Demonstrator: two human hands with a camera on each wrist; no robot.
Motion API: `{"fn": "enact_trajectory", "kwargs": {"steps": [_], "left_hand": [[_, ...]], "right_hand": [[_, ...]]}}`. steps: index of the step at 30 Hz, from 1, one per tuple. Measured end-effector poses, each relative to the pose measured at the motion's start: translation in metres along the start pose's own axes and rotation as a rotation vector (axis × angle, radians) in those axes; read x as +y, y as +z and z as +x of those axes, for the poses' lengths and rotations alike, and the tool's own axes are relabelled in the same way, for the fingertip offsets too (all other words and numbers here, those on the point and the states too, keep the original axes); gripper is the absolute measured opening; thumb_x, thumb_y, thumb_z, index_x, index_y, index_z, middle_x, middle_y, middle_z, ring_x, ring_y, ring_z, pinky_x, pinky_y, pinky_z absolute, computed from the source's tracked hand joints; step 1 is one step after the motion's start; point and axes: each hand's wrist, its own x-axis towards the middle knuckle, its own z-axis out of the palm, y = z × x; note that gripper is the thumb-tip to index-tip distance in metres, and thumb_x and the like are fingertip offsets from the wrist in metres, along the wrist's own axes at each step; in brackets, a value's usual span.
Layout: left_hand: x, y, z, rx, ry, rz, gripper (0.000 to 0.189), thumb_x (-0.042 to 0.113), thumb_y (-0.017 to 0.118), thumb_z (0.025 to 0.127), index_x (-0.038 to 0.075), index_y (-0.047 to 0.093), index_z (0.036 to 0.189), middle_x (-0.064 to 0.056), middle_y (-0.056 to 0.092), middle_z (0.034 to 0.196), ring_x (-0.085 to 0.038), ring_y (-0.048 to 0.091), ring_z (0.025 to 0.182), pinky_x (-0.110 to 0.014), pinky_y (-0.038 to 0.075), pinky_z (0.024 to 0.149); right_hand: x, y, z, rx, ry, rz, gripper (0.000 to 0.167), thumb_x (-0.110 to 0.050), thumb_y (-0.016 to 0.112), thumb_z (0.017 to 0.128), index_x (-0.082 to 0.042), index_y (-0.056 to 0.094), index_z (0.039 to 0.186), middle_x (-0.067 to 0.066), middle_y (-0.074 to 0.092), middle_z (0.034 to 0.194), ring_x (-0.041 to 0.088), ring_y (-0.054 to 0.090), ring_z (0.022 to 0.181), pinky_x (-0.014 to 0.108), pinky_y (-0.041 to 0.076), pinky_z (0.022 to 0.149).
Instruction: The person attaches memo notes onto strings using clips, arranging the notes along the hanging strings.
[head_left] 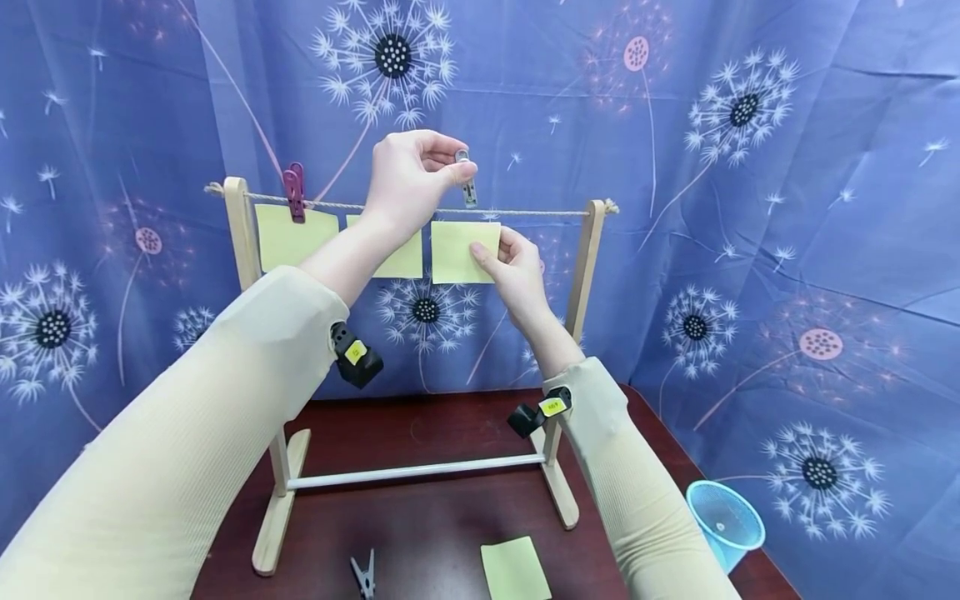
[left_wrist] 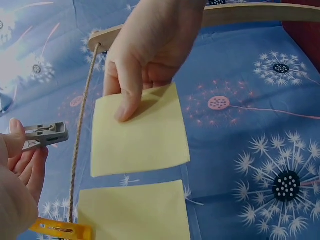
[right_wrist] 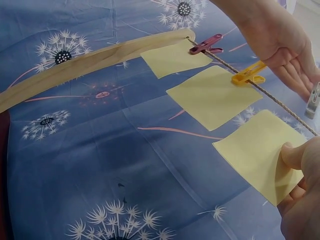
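Note:
My left hand (head_left: 420, 179) pinches a grey clothespin (head_left: 467, 182) just above the rope (head_left: 525, 212). In the left wrist view that clothespin (left_wrist: 47, 134) stands apart from the rope. Between thumb and fingers, my right hand (head_left: 517, 271) holds a yellow paper square (head_left: 459, 254) by its right side, just below the rope. Two more yellow squares hang to the left: one (head_left: 288, 237) under a dark pink clothespin (head_left: 295, 192), the other (right_wrist: 212, 97) under a yellow clothespin (right_wrist: 247, 75), which my left arm hides in the head view.
A wooden frame (head_left: 585, 267) carries the rope and stands on a dark red table (head_left: 420, 533). On the tabletop lie another grey clothespin (head_left: 364, 575) and a yellow paper (head_left: 516, 571). A light blue basket (head_left: 723, 517) stands at the right edge. Behind hangs a blue curtain (head_left: 525, 108).

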Motion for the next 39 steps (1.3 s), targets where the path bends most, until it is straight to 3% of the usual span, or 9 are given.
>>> {"fn": "enact_trajectory", "kwargs": {"steps": [13,25,39], "left_hand": [[-0.001,0.004,-0.002,0.094,-0.002,-0.002,0.023,0.02,0.075,0.087,0.006,0.076,0.105,-0.011,0.076,0.097,-0.014,0.073,0.086,-0.017,0.048,0.07],[-0.005,0.006,-0.004,0.072,0.018,0.036,0.018,0.017,0.075,0.087,0.006,0.078,0.101,-0.01,0.076,0.095,-0.014,0.073,0.082,-0.017,0.041,0.057],[-0.006,0.011,-0.006,0.028,0.014,0.089,0.018,0.016,0.076,0.086,0.006,0.078,0.101,-0.009,0.076,0.098,-0.019,0.074,0.087,-0.016,0.048,0.064]], "right_hand": [[-0.003,0.001,-0.001,0.002,0.025,0.017,0.035,0.002,0.06,0.093,0.015,0.054,0.125,0.033,0.061,0.117,0.003,0.065,0.083,0.02,0.056,0.076],[-0.004,0.002,-0.001,-0.003,0.025,0.016,0.035,0.002,0.06,0.093,0.015,0.053,0.125,0.035,0.06,0.118,0.003,0.065,0.082,0.02,0.056,0.076],[-0.004,0.001,0.001,-0.033,0.01,0.021,0.035,0.002,0.059,0.094,0.015,0.053,0.126,0.036,0.06,0.118,0.003,0.066,0.082,0.021,0.057,0.075]]}}
